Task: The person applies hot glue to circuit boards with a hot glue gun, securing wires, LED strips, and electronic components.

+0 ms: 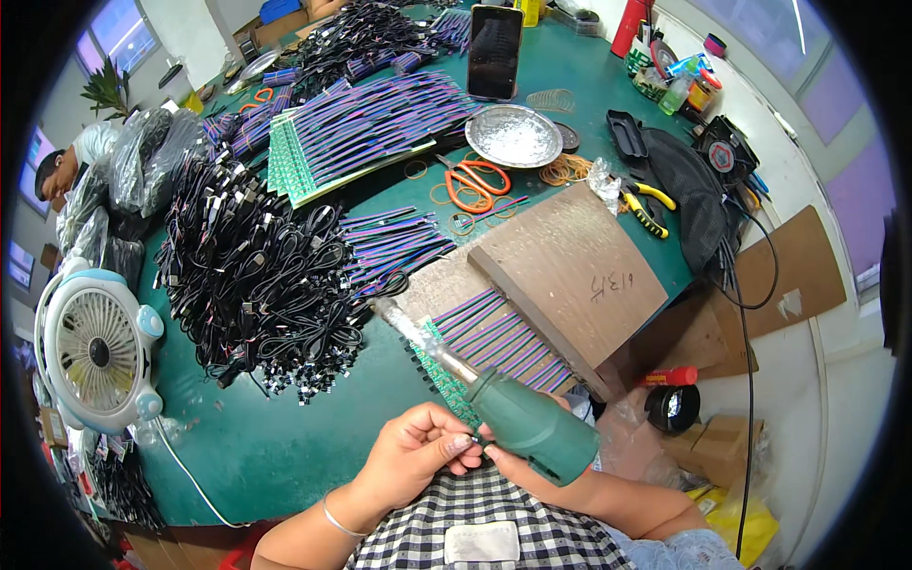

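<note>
In front of my lap, my left hand (427,446) is closed in a pinch on a small dark part (476,439) that is too tiny to name. My right hand (541,483) is beside it, its thumb almost touching the left fingertips. A green heat gun (532,425) with a long metal nozzle points up and left; my right hand appears wrapped round it, and its body hides most of the fingers. Just beyond the hands runs a strip of small green circuit boards (446,375), with purple-and-black wires (494,328) lying on a board under a wooden block (575,275).
Left stand a pile of black cables (256,275) and a white fan (98,351). Farther back are wired circuit-board sheets (361,133), orange scissors (475,185), a metal dish (513,136) and a phone (494,52). Pliers (648,209) lie right. A person (71,171) sits far left.
</note>
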`<state>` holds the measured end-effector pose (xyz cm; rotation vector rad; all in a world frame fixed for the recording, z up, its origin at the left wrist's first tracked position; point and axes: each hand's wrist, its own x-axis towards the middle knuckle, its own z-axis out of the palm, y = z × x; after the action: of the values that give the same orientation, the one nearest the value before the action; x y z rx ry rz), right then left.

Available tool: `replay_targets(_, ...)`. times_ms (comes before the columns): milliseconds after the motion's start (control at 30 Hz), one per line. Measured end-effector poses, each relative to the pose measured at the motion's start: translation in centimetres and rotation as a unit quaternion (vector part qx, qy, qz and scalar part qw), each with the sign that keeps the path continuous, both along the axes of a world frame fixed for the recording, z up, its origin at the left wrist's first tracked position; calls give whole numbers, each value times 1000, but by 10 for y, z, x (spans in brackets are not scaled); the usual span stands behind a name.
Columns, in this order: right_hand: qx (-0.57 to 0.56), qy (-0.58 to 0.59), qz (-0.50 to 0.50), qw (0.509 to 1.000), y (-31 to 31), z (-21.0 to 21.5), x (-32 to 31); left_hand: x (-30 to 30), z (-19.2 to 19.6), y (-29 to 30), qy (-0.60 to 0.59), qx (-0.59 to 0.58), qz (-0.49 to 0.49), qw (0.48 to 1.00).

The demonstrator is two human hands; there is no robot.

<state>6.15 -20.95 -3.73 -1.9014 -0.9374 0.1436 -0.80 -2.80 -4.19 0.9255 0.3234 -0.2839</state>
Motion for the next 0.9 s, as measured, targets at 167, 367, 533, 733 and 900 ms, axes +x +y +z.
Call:
replay_targets(167, 56, 115, -1, 992, 5, 0, -2, -1, -4, -4, -32, 24, -22, 999)
replay_targets(367, 88, 413, -64, 904, 2, 4, -13, 1, 7, -8, -152, 267, -15, 952)
replay_targets(533, 113, 500, -59, 856, 0, 3, -19, 9, 11, 0, -426, 596, 28, 680)
replay_targets(733, 117, 500, -48, 856, 1, 3, -16, 10, 21, 2, -430, 648, 28, 629)
replay_targets(900, 125, 484, -55, 864, 3, 10, -11, 10, 11, 4, -402, 633, 53, 659)
